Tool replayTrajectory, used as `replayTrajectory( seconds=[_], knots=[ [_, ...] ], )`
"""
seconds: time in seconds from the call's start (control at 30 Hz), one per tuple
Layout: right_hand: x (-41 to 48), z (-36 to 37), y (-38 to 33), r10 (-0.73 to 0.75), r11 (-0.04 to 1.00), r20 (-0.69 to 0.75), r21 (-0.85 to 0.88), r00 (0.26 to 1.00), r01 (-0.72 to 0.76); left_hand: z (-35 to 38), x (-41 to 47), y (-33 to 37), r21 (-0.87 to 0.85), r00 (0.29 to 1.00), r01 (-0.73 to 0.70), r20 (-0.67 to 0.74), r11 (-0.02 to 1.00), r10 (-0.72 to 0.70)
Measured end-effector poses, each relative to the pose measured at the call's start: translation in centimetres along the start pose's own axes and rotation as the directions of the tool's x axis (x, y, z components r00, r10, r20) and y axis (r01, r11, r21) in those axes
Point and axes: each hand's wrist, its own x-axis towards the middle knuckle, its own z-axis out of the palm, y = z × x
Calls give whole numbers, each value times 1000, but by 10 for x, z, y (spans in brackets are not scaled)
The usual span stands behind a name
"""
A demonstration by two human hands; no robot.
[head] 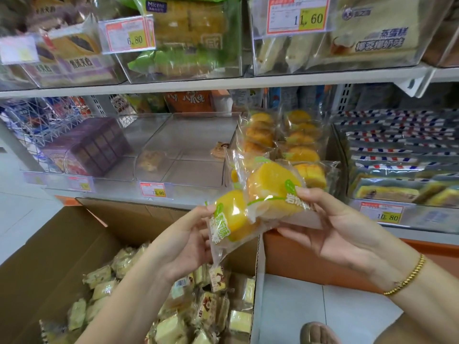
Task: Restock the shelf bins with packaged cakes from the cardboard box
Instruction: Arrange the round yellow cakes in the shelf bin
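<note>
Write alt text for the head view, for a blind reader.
The left hand and right hand each grip a clear-wrapped yellow cake before clear plastic shelf bins, above an open brown cardboard box of pale wrapped cakes.

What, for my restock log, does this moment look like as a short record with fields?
left hand: pinches a clear-wrapped yellow cake pack with green print
right hand: grips a second yellow cake pack, overlapping the first
brown cardboard box: open, holds many pale wrapped cakes
clear plastic bin: middle shelf, almost bare, a couple of small packs inside
stacked yellow cakes: in the bin to its right, behind the held packs
</note>
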Motion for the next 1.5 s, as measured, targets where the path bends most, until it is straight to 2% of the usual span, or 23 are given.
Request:
replayTrajectory(
  seconds=[0.17, 0.33, 0.5, 0.67, 0.83, 1.0, 1.07, 1.17, 1.23, 1.33, 1.5],
  knots=[
    [-8, 2, -5, -47, 998, 23, 53, 999, 46, 2, 0, -1, -82, 993, -78, 78, 994, 85],
    [-8, 2, -7, -26, 997, 13, 77, 1000, 25, 4, -2, -5, -159, 989, -58, 127, 986, 78],
    [-8, 0, -15, -84, 993, -41, 75, 996, 87, 6, -5, -5, -226, 987, -46, 141, 973, 80],
    [-8, -9, -49, -219, 975, -122, -64, 968, 213, 6, -10, 12, -291, 980, -134, 101, 947, 170],
    [-8, -22, -106, -299, 938, -208, -245, 931, 246, -7, -2, 43, -309, 980, -174, 42, 935, 196],
    [14, -50, -137, -378, 878, -350, -429, 857, 212, -1, 19, 74, -268, 978, -193, 29, 944, 208],
    [30, -55, -145, -425, 846, -352, -481, 834, 229, 7, 33, 88, -206, 971, -236, -8, 950, 239],
    [58, -57, -157, -453, 802, -316, -552, 833, 226, 26, 62, 112, -118, 942, -323, -141, 939, 306],
    [75, -57, -163, -466, 764, -304, -612, 831, 205, 38, 85, 126, -77, 926, -358, -157, 931, 343],
    [98, -63, -173, -476, 772, -287, -590, 831, 238, 49, 117, 142, -41, 940, -326, -117, 945, 319],
    [123, -77, -185, -470, 768, -258, -591, 844, 247, 47, 160, 160, 67, 956, -231, -171, 971, 240]
  ],
)
